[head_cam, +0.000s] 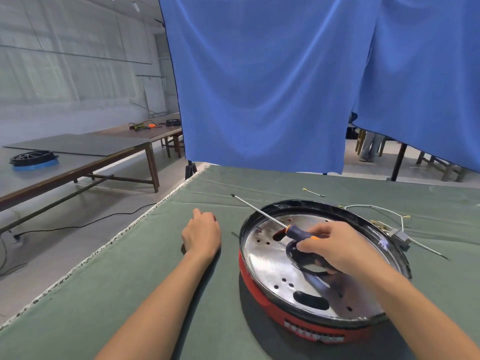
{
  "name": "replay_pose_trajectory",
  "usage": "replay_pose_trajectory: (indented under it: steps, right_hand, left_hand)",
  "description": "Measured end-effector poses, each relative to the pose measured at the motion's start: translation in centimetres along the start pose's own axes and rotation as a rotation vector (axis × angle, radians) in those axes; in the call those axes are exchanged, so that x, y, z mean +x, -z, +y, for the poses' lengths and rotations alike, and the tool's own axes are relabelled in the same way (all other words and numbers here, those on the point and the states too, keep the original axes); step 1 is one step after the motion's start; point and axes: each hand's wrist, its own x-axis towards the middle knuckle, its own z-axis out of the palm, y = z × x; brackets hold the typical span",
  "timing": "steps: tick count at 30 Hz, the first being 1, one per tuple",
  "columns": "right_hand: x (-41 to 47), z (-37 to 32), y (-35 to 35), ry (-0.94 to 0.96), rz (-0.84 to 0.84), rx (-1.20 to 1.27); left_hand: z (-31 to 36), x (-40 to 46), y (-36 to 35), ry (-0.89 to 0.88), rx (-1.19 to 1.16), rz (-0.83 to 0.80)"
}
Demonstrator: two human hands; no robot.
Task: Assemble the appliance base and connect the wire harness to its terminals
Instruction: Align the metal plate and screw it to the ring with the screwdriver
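The right hand (335, 249) gripped a screwdriver (285, 226) over the base (306, 315), which sat on the green table (130, 294); the left hand (201, 233) rested loosely curled and empty beside it, the harness (397, 231) lying behind

We cannot read any words, numbers or signs here. The only place that may have writing is a small pale strip (314, 333) on the red side of the round pot base (262, 289), near the bottom edge. It has tiny marks on it, but they are too blurry for us to tell what they say. We see no name or label on the screwdriver (298, 231), the green table cover (155, 281) or the blue cloth (259, 87).
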Motion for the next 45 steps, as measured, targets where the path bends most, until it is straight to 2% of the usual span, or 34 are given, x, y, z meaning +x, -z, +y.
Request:
replay_pose_trajectory:
  steps: [8,10,14,16,19,22,25,27,31,33,38,45]
  right_hand:
    - [0.0,0.2,-0.1,-0.004,0.018,0.005]
    - [-0.1,0.2,-0.2,-0.018,0.026,0.004]
    - [-0.4,0.0,-0.4,0.003,0.042,0.024]
    - [-0.5,-0.4,-0.4,0.016,0.046,0.143]
    - [-0.9,-1.3,0.0,0.037,0.006,0.368]
    - [-1.6,-1.8,0.5,0.127,-0.025,0.458]
    - [-2.2,-1.9,0.6,0.233,0.038,0.436]
    - [-2.2,-2.1,0.4,0.291,0.081,0.414]
    - [-2.3,-2.3,0.1,0.348,0.119,0.380]
    - [-2.3,-2.3,0.0,0.342,0.124,0.432]
    - [-2.4,-2.3,0.1,0.324,0.144,0.442]
    - [-2.3,-2.2,0.2,0.304,0.191,0.419]
  left_hand:
    - [-0.2,-0.8,0.0,0.039,-0.077,0.119]
    - [-0.4,-1.3,0.3,0.077,-0.252,0.145]
    - [0.3,-3.1,2.5,0.069,-0.893,0.167]
    - [1.1,-4.2,4.3,0.009,-1.007,0.213]
    - [2.7,-6.3,6.5,-0.151,-1.009,0.212]
    - [4.6,-8.3,7.5,-0.332,-0.863,0.160]
    - [6.3,-9.3,7.8,-0.426,-0.806,0.075]
    - [7.3,-9.6,8.1,-0.364,-0.918,-0.036]
    - [9.2,-9.8,8.6,-0.047,-1.322,-0.299]
    - [9.9,-9.8,8.6,0.047,-1.414,-0.390]
    - [10.8,-10.1,7.7,0.144,-1.453,-0.480]
    - [10.7,-10.4,7.5,0.064,-1.344,-0.561]
